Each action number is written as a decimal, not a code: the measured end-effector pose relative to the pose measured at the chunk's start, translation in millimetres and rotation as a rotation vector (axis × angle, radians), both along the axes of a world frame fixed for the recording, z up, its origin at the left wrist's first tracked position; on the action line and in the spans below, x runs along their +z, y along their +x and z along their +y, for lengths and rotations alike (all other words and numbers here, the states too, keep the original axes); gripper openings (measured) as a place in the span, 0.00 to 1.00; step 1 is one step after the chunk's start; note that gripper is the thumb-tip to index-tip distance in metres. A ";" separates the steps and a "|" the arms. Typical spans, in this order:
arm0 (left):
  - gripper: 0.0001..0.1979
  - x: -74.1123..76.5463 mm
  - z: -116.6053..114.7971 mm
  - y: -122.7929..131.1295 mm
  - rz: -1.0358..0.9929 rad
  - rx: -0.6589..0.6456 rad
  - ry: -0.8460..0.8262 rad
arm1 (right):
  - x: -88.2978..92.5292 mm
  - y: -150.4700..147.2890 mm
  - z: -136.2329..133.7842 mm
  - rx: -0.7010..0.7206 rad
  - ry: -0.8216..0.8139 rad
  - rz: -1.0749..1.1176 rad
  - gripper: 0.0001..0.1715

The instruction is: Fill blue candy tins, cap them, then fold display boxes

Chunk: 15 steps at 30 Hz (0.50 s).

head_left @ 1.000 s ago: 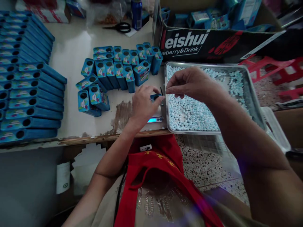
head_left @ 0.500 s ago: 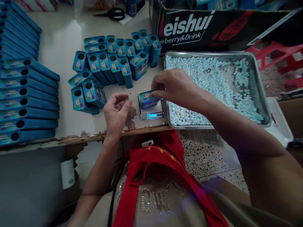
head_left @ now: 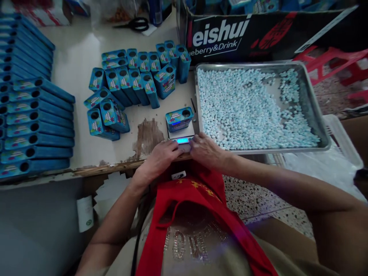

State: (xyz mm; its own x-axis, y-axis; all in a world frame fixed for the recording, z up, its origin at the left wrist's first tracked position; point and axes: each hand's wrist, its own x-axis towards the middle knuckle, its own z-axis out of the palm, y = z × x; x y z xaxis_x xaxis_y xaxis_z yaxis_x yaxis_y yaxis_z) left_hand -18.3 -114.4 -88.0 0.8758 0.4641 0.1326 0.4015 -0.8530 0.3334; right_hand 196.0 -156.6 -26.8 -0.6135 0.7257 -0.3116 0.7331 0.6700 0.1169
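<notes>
Both my hands are at the front edge of a small digital scale with a lit blue display. The fingers of my left hand are curled against its left front corner, and those of my right hand close on the right one. On the scale plate stands a blue tin with a round dark hole in its top; neither hand touches it. Just right of the scale, a metal tray holds many small pale-blue candies. What the tin contains is hidden.
Several similar blue tins stand behind and left of the scale. More tins lie in stacks at the far left. At the back are black scissors and a black carton with tins inside. The table's worn wooden edge runs in front.
My right hand has let go of the tin, leaving it on the scale, and moved down to the scale's front. My left hand has moved right to the scale's left front corner.
</notes>
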 end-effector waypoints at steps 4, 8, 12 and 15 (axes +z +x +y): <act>0.09 -1.6 -2.3 -2.8 0.036 -0.008 0.063 | -7.4 5.5 3.0 0.049 0.042 0.024 0.16; 0.07 -5.8 -8.7 -4.2 0.014 0.048 0.119 | 7.1 23.3 8.9 0.085 0.040 0.137 0.12; 0.07 -5.6 -16.6 -12.1 -0.114 0.147 0.136 | 42.0 38.5 24.1 -0.113 0.084 0.272 0.09; 0.06 3.3 -19.7 -21.0 -0.176 0.224 0.202 | 64.8 42.5 43.0 -0.250 0.192 0.420 0.08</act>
